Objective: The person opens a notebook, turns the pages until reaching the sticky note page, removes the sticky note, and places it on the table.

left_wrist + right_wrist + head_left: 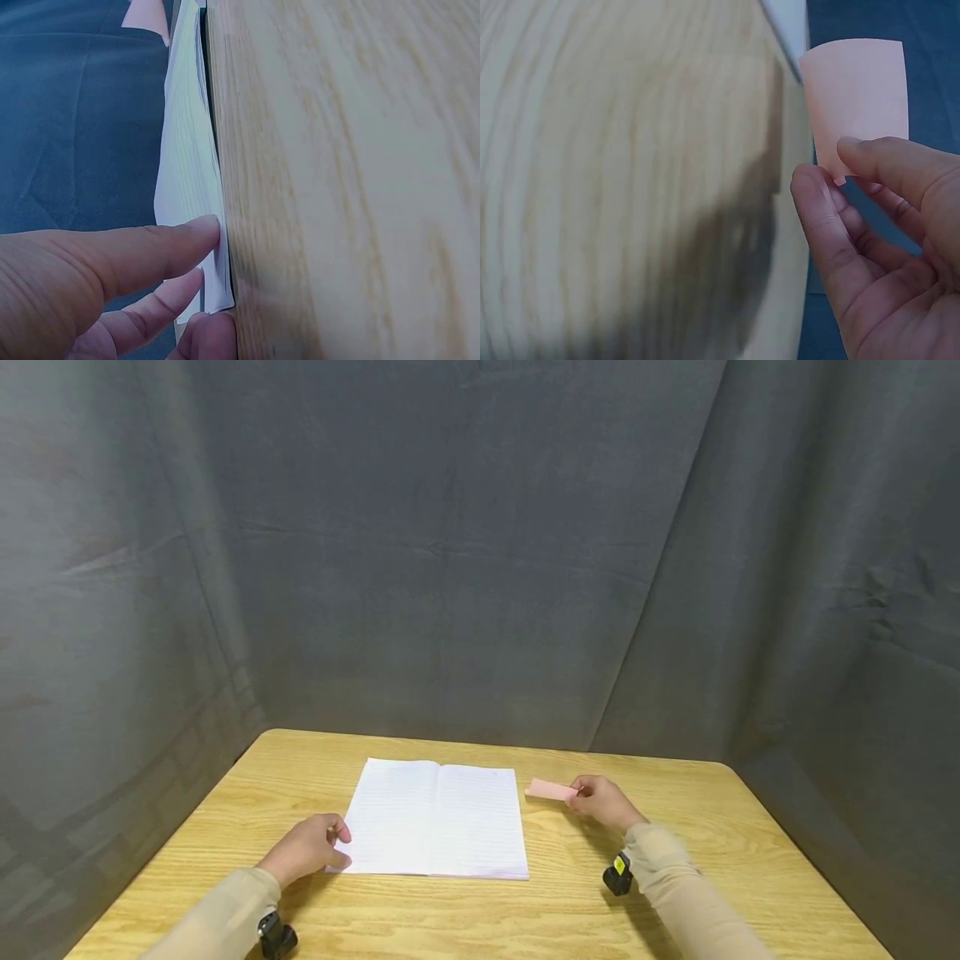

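Observation:
An open lined notebook (432, 818) lies flat on the table with both pages blank-looking. At its near left corner is my left hand (311, 846); the thumb (199, 236) and a fingertip press on the page, and another finger is at the corner beside the table. To the right of the notebook, my right hand (603, 802) pinches a pink sticky note (861, 97) by one end between thumb and fingers. The note (551, 790) points left toward the notebook's right edge, held above the table and slightly curved.
The light wooden table (420, 918) has rounded far corners. Grey cloth curtains (450, 568) hang behind it and along both sides. Each sleeved wrist wears a small black camera (618, 875).

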A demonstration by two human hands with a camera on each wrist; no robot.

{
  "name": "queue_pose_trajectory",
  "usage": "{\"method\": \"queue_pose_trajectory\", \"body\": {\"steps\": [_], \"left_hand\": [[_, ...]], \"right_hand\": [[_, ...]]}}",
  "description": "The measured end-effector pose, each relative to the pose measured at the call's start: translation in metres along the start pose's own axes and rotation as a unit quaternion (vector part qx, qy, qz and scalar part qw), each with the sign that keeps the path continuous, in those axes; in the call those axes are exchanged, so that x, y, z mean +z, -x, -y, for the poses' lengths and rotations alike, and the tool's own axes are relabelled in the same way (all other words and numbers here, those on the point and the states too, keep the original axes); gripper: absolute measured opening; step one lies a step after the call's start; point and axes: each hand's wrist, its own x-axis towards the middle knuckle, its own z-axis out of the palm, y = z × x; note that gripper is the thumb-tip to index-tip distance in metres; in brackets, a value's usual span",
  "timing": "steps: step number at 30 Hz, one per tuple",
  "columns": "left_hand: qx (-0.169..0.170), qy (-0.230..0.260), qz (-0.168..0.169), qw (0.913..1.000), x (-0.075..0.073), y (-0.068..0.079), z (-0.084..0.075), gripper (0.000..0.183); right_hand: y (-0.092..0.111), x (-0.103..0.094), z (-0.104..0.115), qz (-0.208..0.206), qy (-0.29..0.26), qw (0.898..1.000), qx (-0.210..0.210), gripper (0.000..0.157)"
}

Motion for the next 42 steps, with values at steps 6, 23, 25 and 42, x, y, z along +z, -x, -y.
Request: {"method": "queue_pose_trajectory", "body": {"steps": [6, 23, 25, 42], "left_hand": [[-0.002, -0.003, 0.001, 1.0, 0.002, -0.002, 0.002, 0.028], [-0.001, 0.001, 0.0, 1.0, 0.001, -0.002, 0.003, 0.028], [-0.001, 0.003, 0.0, 1.0, 0.001, -0.002, 0.003, 0.028], [-0.003, -0.003, -0.004, 1.0, 0.001, 0.0, 0.001, 0.028]], "right_hand": [[0.0, 0.007, -0.005, -0.001, 0.007, 1.0, 0.023, 0.008], [-0.003, 0.011, -0.006, -0.001, 0.02, 0.998, 0.052, 0.009], [-0.003, 0.011, -0.006, 0.0, 0.021, 0.999, 0.05, 0.009], [-0.003, 0.012, -0.006, -0.007, 0.021, 0.998, 0.057, 0.017]]}}
